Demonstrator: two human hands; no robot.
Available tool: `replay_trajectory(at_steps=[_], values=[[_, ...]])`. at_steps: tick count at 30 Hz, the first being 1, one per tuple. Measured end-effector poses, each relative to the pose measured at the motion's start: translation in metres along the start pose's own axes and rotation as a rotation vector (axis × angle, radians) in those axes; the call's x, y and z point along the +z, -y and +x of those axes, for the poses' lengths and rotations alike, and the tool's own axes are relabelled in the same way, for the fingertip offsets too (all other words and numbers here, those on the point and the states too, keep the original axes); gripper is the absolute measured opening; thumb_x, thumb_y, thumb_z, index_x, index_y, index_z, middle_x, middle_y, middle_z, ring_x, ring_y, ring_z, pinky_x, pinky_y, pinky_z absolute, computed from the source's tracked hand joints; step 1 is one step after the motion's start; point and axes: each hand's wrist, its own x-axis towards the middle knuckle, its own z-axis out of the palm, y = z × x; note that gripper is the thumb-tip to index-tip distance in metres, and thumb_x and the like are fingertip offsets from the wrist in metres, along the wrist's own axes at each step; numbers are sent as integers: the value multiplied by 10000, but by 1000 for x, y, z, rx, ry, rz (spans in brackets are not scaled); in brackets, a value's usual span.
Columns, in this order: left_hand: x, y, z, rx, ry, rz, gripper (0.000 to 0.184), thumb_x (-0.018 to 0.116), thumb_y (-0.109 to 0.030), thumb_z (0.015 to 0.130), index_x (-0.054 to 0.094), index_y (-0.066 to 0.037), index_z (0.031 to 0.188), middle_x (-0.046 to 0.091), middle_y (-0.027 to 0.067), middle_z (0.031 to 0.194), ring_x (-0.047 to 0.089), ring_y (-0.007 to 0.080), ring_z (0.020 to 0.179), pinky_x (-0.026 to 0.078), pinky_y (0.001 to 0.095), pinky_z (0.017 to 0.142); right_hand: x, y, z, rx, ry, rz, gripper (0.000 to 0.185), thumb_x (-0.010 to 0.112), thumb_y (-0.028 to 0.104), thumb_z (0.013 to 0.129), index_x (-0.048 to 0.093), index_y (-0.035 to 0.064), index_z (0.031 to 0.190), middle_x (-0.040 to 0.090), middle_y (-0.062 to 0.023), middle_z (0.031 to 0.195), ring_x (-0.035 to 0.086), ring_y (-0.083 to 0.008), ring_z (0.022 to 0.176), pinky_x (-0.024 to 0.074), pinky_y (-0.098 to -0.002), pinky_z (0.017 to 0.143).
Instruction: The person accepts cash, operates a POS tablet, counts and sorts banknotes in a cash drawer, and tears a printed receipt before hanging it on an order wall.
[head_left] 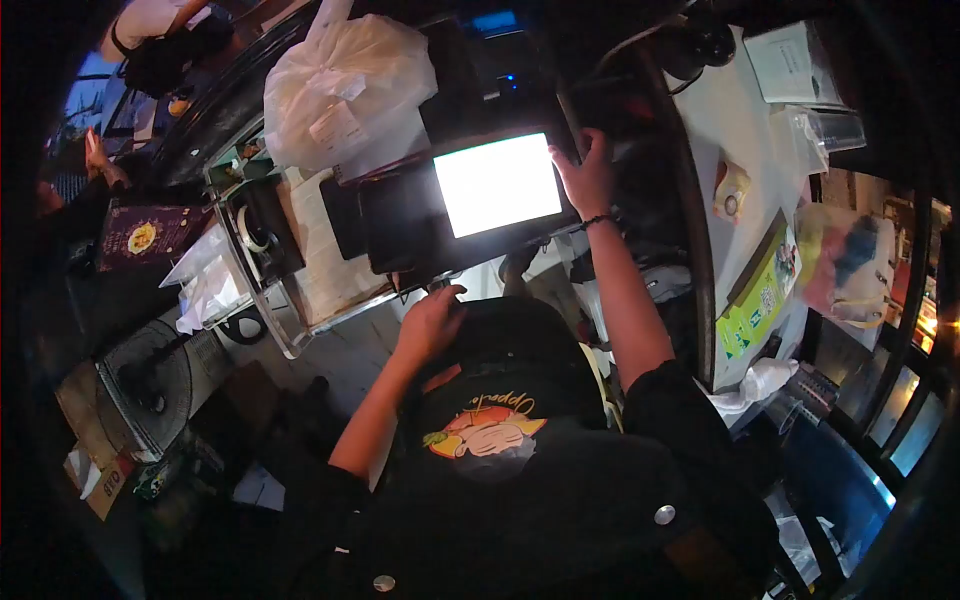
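Note:
A bright screen [500,185], its contents washed out to white, stands in a dark housing in front of me. My right hand [588,178], with a dark bracelet at the wrist, is at its right edge. The thumb reaches the screen's upper right side and the fingers are apart from it, pointing up. Below the screen, near my waist, my left hand [432,320] has its fingers curled together; whatever may be in them is hidden. I wear a black apron [510,400] with a printed picture.
A tied white plastic bag [350,85] sits left of the screen, above an open-topped compartment with a tape roll [255,230]. At far left are a fan [150,385] and another person's hand [96,150]. A counter on the right holds a green printed card [755,305].

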Motion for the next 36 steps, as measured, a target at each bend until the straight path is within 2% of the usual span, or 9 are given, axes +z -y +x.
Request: replay_trajectory(at_steps=[11,13,14,16,20,25,29,31,36], values=[[3,2,-2,29,-40,-8,273,619,-144,779,533,-80,1030,610,140,897,590,336,837,469,423,703,0,-7,1,3,7,2,612,740,349,690,438,45,1126,499,-181,1111,517,-329,1007,431,-412,842],[0,-1,-2,51,-50,45,279,617,-134,771,533,-76,1031,603,139,907,583,332,846,466,419,714,-4,-17,0,-17,156,296,712,755,295,680,382,27,1224,452,-194,1189,469,-316,1107,390,-387,930],[-2,-2,-1,73,-59,98,286,616,-123,763,533,-71,1032,595,138,917,576,327,855,462,415,724,-8,-21,-4,-17,155,297,712,755,295,680,382,27,1224,452,-194,1189,469,-316,1107,390,-387,930],[1,0,2,107,-135,189,301,605,-98,752,526,-57,1039,579,142,931,562,325,866,455,410,737,-21,-28,-18,-119,288,320,886,767,247,663,254,11,1345,370,-214,1309,378,-321,1230,309,-378,1024],[-4,-15,17,189,-333,310,339,561,-21,722,497,-16,1055,524,150,934,521,318,887,439,398,755,-42,-22,-31,-103,425,156,991,761,246,670,141,0,1403,247,-210,1408,256,-287,1317,224,-353,1078],[-3,-8,43,183,-322,357,248,513,28,704,472,5,948,494,165,893,508,325,878,435,402,738,-43,-15,-32,-127,426,67,1076,767,330,640,99,-27,1405,194,-237,1436,196,-323,1346,171,-368,1097],[2,-3,48,136,-309,400,160,484,40,690,444,0,841,491,173,874,511,328,861,439,394,734,-42,-20,-32,-121,446,26,1085,769,340,633,100,-26,1405,197,-242,1432,194,-326,1346,169,-370,1098],[4,-2,49,125,-325,399,153,481,36,693,446,-1,838,493,173,865,515,328,851,442,391,730,-41,-23,-33,-189,396,-17,1070,758,341,647,91,6,1414,224,-249,1425,254,-350,1322,237,-386,1076],[10,4,52,91,-367,412,136,472,25,703,451,-4,834,500,173,845,524,327,823,452,389,718,-31,-31,-31,-149,332,136,975,728,367,692,156,3,1393,291,-244,1384,310,-336,1292,273,-370,1053]])
